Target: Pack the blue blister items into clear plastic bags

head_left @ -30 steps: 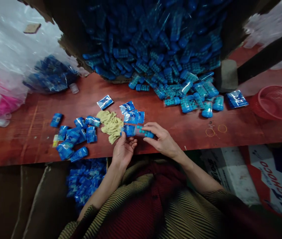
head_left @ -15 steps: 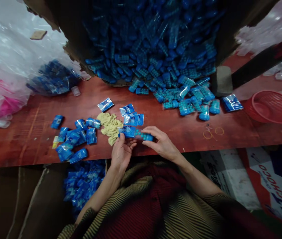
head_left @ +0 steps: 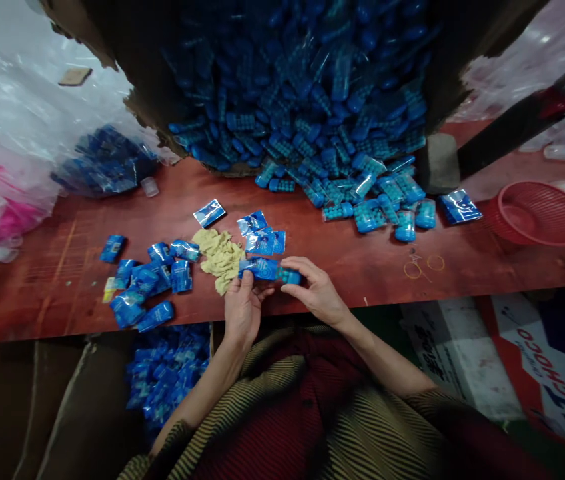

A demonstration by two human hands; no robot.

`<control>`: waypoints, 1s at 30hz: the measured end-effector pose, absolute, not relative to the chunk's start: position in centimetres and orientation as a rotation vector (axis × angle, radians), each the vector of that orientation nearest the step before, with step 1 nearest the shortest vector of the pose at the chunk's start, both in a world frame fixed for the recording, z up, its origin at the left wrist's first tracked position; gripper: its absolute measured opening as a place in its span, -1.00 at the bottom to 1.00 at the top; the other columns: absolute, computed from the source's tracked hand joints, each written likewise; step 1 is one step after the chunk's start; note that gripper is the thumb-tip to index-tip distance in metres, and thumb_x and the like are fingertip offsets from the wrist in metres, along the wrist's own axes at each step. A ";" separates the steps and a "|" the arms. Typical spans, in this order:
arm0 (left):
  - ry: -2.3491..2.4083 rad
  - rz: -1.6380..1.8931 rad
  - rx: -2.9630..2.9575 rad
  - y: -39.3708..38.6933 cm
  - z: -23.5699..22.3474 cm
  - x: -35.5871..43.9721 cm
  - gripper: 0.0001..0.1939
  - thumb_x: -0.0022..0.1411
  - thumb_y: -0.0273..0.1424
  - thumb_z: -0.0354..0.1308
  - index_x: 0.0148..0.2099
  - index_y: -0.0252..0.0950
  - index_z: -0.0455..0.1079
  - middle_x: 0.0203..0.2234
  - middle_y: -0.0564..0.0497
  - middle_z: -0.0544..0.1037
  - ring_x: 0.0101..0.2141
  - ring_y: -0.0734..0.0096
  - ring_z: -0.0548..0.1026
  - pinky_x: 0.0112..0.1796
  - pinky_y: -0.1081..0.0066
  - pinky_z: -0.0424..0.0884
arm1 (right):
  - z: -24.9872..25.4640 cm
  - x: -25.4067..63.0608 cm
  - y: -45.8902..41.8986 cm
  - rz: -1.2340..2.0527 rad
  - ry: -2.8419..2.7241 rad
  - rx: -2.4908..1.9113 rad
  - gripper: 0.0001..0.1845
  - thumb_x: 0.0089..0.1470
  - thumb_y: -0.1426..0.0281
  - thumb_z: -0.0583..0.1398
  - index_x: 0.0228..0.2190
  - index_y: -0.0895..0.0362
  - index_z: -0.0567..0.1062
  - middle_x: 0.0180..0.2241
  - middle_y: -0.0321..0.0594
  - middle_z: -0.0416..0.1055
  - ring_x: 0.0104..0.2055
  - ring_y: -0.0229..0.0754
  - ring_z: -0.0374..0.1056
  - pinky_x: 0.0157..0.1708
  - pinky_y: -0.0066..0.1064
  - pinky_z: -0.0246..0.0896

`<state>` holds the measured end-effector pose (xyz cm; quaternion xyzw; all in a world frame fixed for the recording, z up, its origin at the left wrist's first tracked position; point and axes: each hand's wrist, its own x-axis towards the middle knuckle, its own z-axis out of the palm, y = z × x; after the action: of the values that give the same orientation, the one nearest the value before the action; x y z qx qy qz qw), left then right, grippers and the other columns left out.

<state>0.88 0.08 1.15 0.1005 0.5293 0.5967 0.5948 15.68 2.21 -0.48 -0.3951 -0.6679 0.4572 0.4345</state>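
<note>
Both my hands meet at the near edge of the red table [head_left: 362,267]. My left hand [head_left: 242,310] pinches a flat blue sachet [head_left: 257,268]. My right hand [head_left: 315,291] grips a small blue studded item [head_left: 288,275] in a clear wrap, its end pushed into the sachet. Just beyond lie a few more flat blue sachets [head_left: 265,240] and a crumpled yellow cloth [head_left: 220,253]. Left of them is a cluster of filled blue packets [head_left: 145,283].
A torn cardboard box [head_left: 307,100] at the back spills several wrapped blue items [head_left: 377,207] onto the table. A red basket [head_left: 542,213] and two rubber bands [head_left: 422,267] are at the right. Plastic bags [head_left: 22,147] are piled left. A box of blue packets [head_left: 167,373] stands below the table.
The blue item has slid further left into the sachet, with my right hand following it. The camera view has shifted slightly.
</note>
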 end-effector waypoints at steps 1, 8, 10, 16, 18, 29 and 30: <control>1.219 1.391 0.221 0.1 1.1 1.0 -0.65 -0.07 -0.22 0.32 -0.29 -0.30 0.35 -0.48 0.07 0.55 -0.48 0.45 0.52 -0.45 0.48 0.41 | -0.7 15.4 2.0 1.094 -1.699 -0.999 -0.62 0.05 0.40 0.20 -0.04 0.00 0.42 -0.04 -0.17 0.36 0.03 -0.13 0.30 0.07 -0.19 0.21; 1.159 1.337 0.078 0.4 0.6 0.8 -0.74 -0.08 -0.36 0.35 -0.39 -0.34 0.35 -0.55 0.10 0.50 -0.55 0.55 0.45 -0.51 0.55 0.36 | -1.8 13.8 0.6 0.943 -1.930 -0.983 -0.59 0.13 0.42 0.11 0.04 0.03 0.36 0.05 -0.08 0.29 0.10 -0.05 0.24 0.08 -0.12 0.23; 1.141 1.288 0.051 0.5 0.6 0.4 -0.79 -0.05 -0.41 0.33 -0.39 -0.35 0.36 -0.54 0.09 0.51 -0.55 0.55 0.45 -0.53 0.56 0.36 | -1.6 13.9 0.7 1.065 -1.851 -0.928 -0.63 0.13 0.40 0.12 0.00 0.04 0.39 0.04 -0.09 0.30 0.09 -0.08 0.25 0.08 -0.16 0.22; 1.090 1.113 0.033 0.6 1.4 -0.4 -0.95 0.10 -0.48 0.19 -0.33 -0.32 0.38 -0.46 0.03 0.56 -0.45 0.44 0.52 -0.38 0.43 0.47 | -0.7 14.5 1.8 1.742 -1.269 -0.843 -0.51 -0.04 0.36 0.25 -0.02 -0.01 0.35 -0.06 -0.22 0.35 -0.13 -0.22 0.36 -0.09 -0.27 0.34; 1.075 1.065 0.046 0.7 1.8 -0.6 -0.98 0.12 -0.49 0.16 -0.33 -0.33 0.39 -0.44 -0.01 0.57 -0.42 0.40 0.54 -0.35 0.40 0.48 | -0.8 14.4 1.9 1.851 -1.144 -0.817 -0.37 -0.13 0.37 0.30 0.02 -0.03 0.29 -0.09 -0.25 0.32 -0.28 -0.30 0.36 -0.22 -0.36 0.38; 0.927 0.979 0.214 0.9 2.2 -1.6 -0.89 0.09 -0.52 0.17 -0.27 -0.37 0.41 -0.40 -0.09 0.60 -0.22 0.18 0.55 -0.14 0.21 0.45 | -0.6 14.7 2.0 1.893 -1.242 -0.715 -0.12 -0.24 0.37 0.39 0.12 -0.13 0.21 0.04 -0.23 0.25 0.00 -0.13 0.25 -0.04 -0.26 0.25; 0.909 0.978 0.217 0.9 2.2 -1.5 -0.87 0.09 -0.50 0.17 -0.25 -0.38 0.41 -0.39 -0.10 0.60 -0.19 0.16 0.54 -0.11 0.18 0.44 | -0.5 14.6 1.9 1.924 -1.207 -0.680 -0.12 -0.23 0.37 0.39 0.12 -0.14 0.21 0.05 -0.24 0.25 -0.01 -0.13 0.26 -0.05 -0.25 0.25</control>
<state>-1.54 0.90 2.22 0.1006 0.4205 0.4526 0.7799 14.64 1.93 -0.52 -0.2658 -0.4719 0.7519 0.3760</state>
